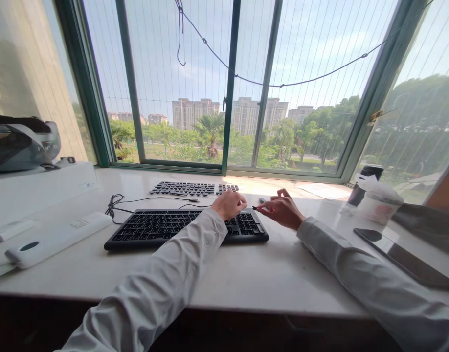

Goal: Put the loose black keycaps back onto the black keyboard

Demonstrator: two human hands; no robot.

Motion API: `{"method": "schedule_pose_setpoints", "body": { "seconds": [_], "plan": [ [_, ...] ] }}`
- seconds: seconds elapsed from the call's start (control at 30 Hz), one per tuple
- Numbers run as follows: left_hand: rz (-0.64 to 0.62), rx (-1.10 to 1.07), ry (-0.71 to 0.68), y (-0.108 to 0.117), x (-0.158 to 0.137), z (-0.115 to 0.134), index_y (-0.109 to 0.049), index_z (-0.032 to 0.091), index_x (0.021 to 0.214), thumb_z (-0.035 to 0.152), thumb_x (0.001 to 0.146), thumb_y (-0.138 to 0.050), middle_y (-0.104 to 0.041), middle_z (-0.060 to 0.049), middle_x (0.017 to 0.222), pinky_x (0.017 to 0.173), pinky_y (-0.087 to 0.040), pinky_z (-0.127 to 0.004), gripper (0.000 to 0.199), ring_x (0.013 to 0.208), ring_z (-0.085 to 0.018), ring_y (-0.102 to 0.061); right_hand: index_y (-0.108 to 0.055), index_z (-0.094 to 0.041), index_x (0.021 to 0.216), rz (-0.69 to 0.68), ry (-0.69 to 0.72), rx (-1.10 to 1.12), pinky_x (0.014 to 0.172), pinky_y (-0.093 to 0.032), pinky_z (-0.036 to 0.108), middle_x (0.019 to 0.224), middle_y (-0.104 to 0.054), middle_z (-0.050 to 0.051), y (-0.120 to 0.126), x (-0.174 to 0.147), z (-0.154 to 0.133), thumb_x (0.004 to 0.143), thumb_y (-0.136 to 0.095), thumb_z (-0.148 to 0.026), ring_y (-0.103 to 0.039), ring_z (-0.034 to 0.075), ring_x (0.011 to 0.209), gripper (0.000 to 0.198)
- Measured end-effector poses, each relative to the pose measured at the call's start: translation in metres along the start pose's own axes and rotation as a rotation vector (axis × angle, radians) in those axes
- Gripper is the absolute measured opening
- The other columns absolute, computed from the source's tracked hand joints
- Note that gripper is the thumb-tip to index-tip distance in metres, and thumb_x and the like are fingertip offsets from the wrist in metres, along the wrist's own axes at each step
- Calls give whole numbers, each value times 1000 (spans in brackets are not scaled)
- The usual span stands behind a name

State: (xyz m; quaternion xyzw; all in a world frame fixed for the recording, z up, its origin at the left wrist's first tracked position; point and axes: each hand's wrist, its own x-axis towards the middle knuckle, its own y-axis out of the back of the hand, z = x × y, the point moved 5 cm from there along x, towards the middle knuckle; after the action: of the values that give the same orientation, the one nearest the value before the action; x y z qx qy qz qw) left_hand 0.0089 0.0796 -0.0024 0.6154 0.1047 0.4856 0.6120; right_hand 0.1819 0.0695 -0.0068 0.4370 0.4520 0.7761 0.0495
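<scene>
A black keyboard [144, 229] lies on the white desk, its keys looking like bare dark sockets over much of it. My left hand [229, 205] is over the back right part of the keyboard, fingers curled together; what they hold, if anything, is hidden. My right hand [281, 211] is just right of the keyboard, thumb and index finger pinched on a small black keycap [254, 208] close to the keyboard's back right corner. A small greyish-white object [261, 200] shows behind the right fingers. Behind the keyboard, loose black keycaps [184, 188] lie in rows.
A black cable [116, 204] coils left of the keyboard. A long white device [59, 239] and a white box [44, 188] bearing a dark headset [22, 142] stand left. A dark tablet [404, 256], a lidded cup [380, 203] and a paper sheet [324, 190] are right. Windows [230, 122] rise behind.
</scene>
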Motion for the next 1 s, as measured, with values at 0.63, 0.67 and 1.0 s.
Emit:
{"method": "schedule_pose_setpoints", "body": {
  "seconds": [0.63,0.67,1.0],
  "plan": [
    [-371,-485,-28,-20,-4,9,-76,15,92,44,69,-71,-74,-7,82,69,-47,-22,37,79,-17,-65,-76,-30,83,-131,146,179,83,-28,32,53,-61,-1,-2,-12,-25,86,-56,-47,-42,9,53,27],
    [-376,-486,-39,-20,-4,9,-76,16,92,44,69,-71,-74,-6,82,70,-47,-22,37,79,-17,-65,-76,-30,83,-142,147,187,83,-28,32,53,-61,-1,-2,-12,-25,86,-56,-47,-43,9,54,27],
    [-395,-447,-93,-17,-6,14,-76,18,94,40,71,-71,-74,-4,82,71,-45,-22,32,78,-15,-65,-76,-26,83,-202,51,290,78,-30,32,56,-65,1,-10,-15,-19,85,-55,-50,-46,10,56,32]
  ]
}}
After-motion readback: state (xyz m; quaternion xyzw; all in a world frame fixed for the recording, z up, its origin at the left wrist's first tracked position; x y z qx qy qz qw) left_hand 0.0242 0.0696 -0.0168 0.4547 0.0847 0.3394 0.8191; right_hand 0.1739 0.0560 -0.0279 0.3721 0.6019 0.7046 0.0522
